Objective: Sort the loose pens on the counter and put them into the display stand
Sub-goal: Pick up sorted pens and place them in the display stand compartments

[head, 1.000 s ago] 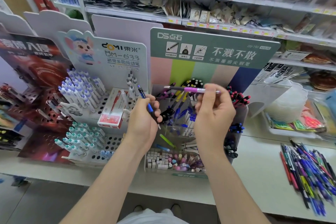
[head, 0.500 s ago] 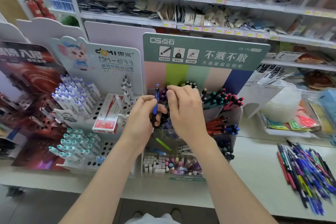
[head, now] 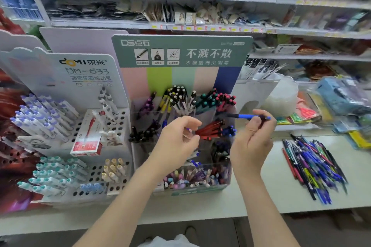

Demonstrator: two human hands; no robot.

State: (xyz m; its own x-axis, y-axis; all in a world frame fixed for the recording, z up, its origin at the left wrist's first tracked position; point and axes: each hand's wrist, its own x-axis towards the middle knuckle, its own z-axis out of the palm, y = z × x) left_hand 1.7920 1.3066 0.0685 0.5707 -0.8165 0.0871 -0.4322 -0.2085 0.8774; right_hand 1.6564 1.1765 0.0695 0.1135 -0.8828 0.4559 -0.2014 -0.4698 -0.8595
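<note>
The blue pen (head: 244,116) sits right of centre in the frame, a slim straight plastic barrel, bright blue with a darker stretch near its right end; its long axis lies almost level, dark tip to the left over the display stand (head: 180,52), blue cap end to the right. The right hand (head: 251,143) pinches it near that right end, fingers curled round the barrel. The left hand (head: 178,138) hovers over the stand's middle compartments with fingers curled inward; a speck of blue shows among them, but I cannot tell if it grips anything. The stand has a green card header, pastel stripes and clear plastic cells packed with upright pens grouped by colour. On the smooth white counter (head: 281,196), lower right, the loose pens (head: 315,164) lie in a slanted heap, mostly blue; at left, a white perforated stand (head: 120,124) holds capped pens and a red box (head: 86,145).
</note>
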